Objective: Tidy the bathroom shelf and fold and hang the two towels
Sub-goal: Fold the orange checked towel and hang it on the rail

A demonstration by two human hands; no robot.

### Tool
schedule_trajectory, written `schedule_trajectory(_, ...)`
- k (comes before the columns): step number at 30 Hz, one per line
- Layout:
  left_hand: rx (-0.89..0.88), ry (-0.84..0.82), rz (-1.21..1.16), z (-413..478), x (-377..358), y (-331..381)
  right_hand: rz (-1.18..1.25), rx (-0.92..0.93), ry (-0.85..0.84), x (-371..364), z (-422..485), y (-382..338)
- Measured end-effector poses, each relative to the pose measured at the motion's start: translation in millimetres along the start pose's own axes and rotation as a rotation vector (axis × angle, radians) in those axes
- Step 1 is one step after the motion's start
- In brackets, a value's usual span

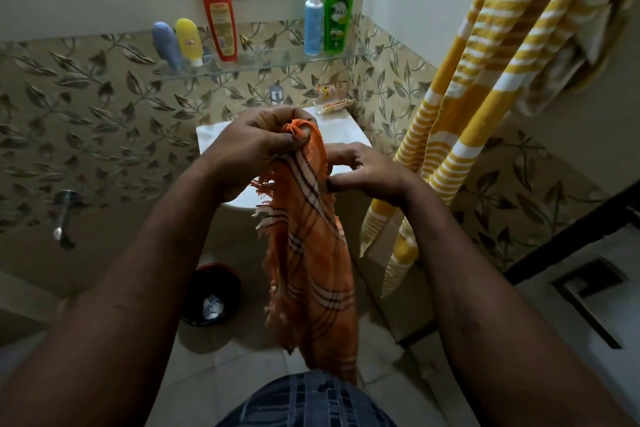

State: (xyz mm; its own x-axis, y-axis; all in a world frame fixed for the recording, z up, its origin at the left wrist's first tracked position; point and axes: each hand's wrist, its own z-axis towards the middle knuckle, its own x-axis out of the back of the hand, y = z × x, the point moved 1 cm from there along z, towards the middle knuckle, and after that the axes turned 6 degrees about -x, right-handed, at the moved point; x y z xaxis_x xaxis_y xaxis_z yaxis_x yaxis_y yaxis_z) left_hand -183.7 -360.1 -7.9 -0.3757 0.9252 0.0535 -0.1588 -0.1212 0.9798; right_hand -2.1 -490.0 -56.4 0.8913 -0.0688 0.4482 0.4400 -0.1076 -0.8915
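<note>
Below the glass shelf (270, 61), your left hand (256, 146) grips the bunched top of the orange towel (311, 253) while your right hand (367, 173) pinches its edge just lower; the rest hangs limp. Find two corners, draw them apart and shake it flat before folding

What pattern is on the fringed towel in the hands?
The orange fringed towel has black-and-white plaid lines, best in the head view.

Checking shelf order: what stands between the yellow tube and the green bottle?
Head view: the red bottle, then the white pump bottle, with bare glass shelf between them.
</note>
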Motion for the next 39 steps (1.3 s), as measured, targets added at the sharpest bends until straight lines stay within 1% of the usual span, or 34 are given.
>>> schedule_trajectory(2,-0.024,0.036,-0.016,-1.6,-0.3,-0.8,-0.03,-0.034,-0.017,-1.1,-2.8,12.7)
schedule_trajectory(4,-0.041,0.089,0.002,-3.5,-0.6,-1.7,0.004,-0.097,-0.032,-4.4,-8.7,21.7)
schedule_trajectory(7,-0.035,0.301,0.086,-2.7,-0.5,-8.8,0.062,-0.216,-0.023,-8.4,-22.6,39.9)
schedule_trajectory(10,-0.03,0.532,0.092,-3.8,6.2,-15.3,-0.084,-0.287,0.025,-9.9,-35.9,58.7)
schedule_trajectory(12,-0.016,0.63,0.137,-6.8,19.7,-20.2,-0.249,-0.326,0.065,-3.0,-45.7,64.4)
schedule_trajectory(14,0.012,0.662,0.181,-10.1,37.4,-29.2,-0.361,-0.351,0.123,9.9,-55.0,65.6)
schedule_trajectory(16,0.039,0.704,0.221,-11.8,51.8,-38.8,-0.368,-0.357,0.202,23.2,-61.6,65.1)
schedule_trajectory(20,0.053,0.833,0.223,-11.1,56.9,-52.4,-0.479,-0.33,0.474,31.7,-60.9,63.2)
schedule_trajectory(24,0.038,0.833,0.313,-13.8,66.7,-62.5,-0.484,-0.269,0.716,37.7,-60.4,60.4)
schedule_trajectory(26,0.034,0.789,0.33,-16.8,71.9,-63.8,-0.534,-0.233,0.801,44.5,-59.9,55.3)
schedule_trajectory(28,0.009,0.701,0.306,-21.1,72.3,-64.6,-0.545,-0.209,0.861,49.1,-62.7,50.2)
schedule_trajectory(30,-0.011,0.633,0.284,-23.5,72.0,-61.2,-0.53,-0.19,0.882,54.3,-65.8,46.5)
schedule_trajectory(32,-0.013,0.611,0.27,-22.0,74.2,-61.8,-0.519,-0.208,0.88,58.8,-67.6,46.4)
schedule_trajectory(35,-0.005,0.609,0.224,-20.2,71.7,-62.0,-0.443,-0.211,0.921,62.3,-70.6,41.7)
schedule_trajectory(39,-0.008,0.644,0.226,-15.2,69.0,-62.2,-0.358,-0.199,0.959,61.2,-75.2,34.2)
